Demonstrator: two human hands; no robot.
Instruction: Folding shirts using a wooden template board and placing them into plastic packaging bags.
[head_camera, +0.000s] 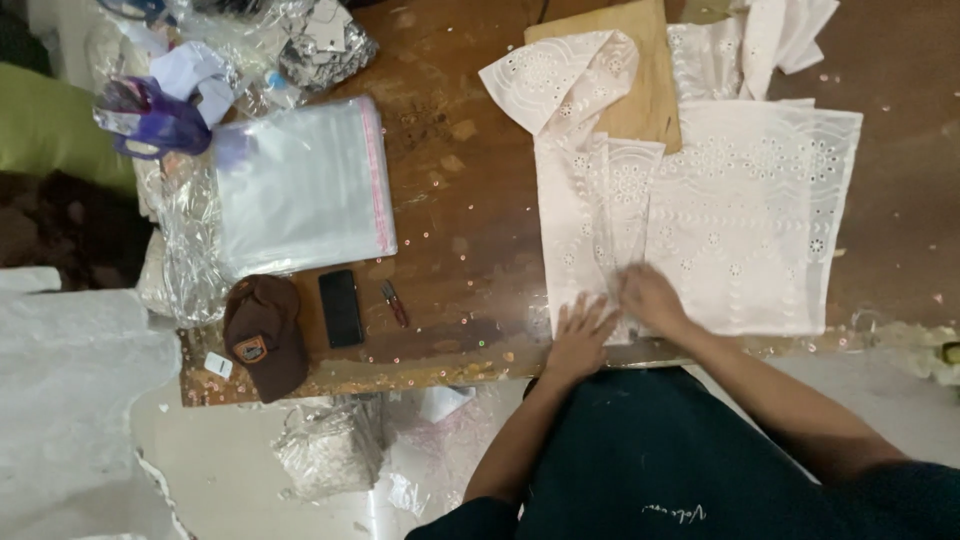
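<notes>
Pressing white eyelet fabric (745, 220), fingers (600, 312) atop

Left hand (580, 335) is lying flat, fingers (598, 312) spread, on the near edge of the folded white eyelet fabric (745, 215). Right hand (650, 295) is pressing on the same fabric just beside it, fingers curled; both are resting at the near edge of the brown table (460, 200). A second eyelet piece (560, 80) is lying over a tan board (650, 80). To the left, a stack of clear plastic bags (300, 185), a brown cap (265, 335), a black phone (341, 308) and small red snips (394, 303) are sitting well apart from the hands.
</notes>
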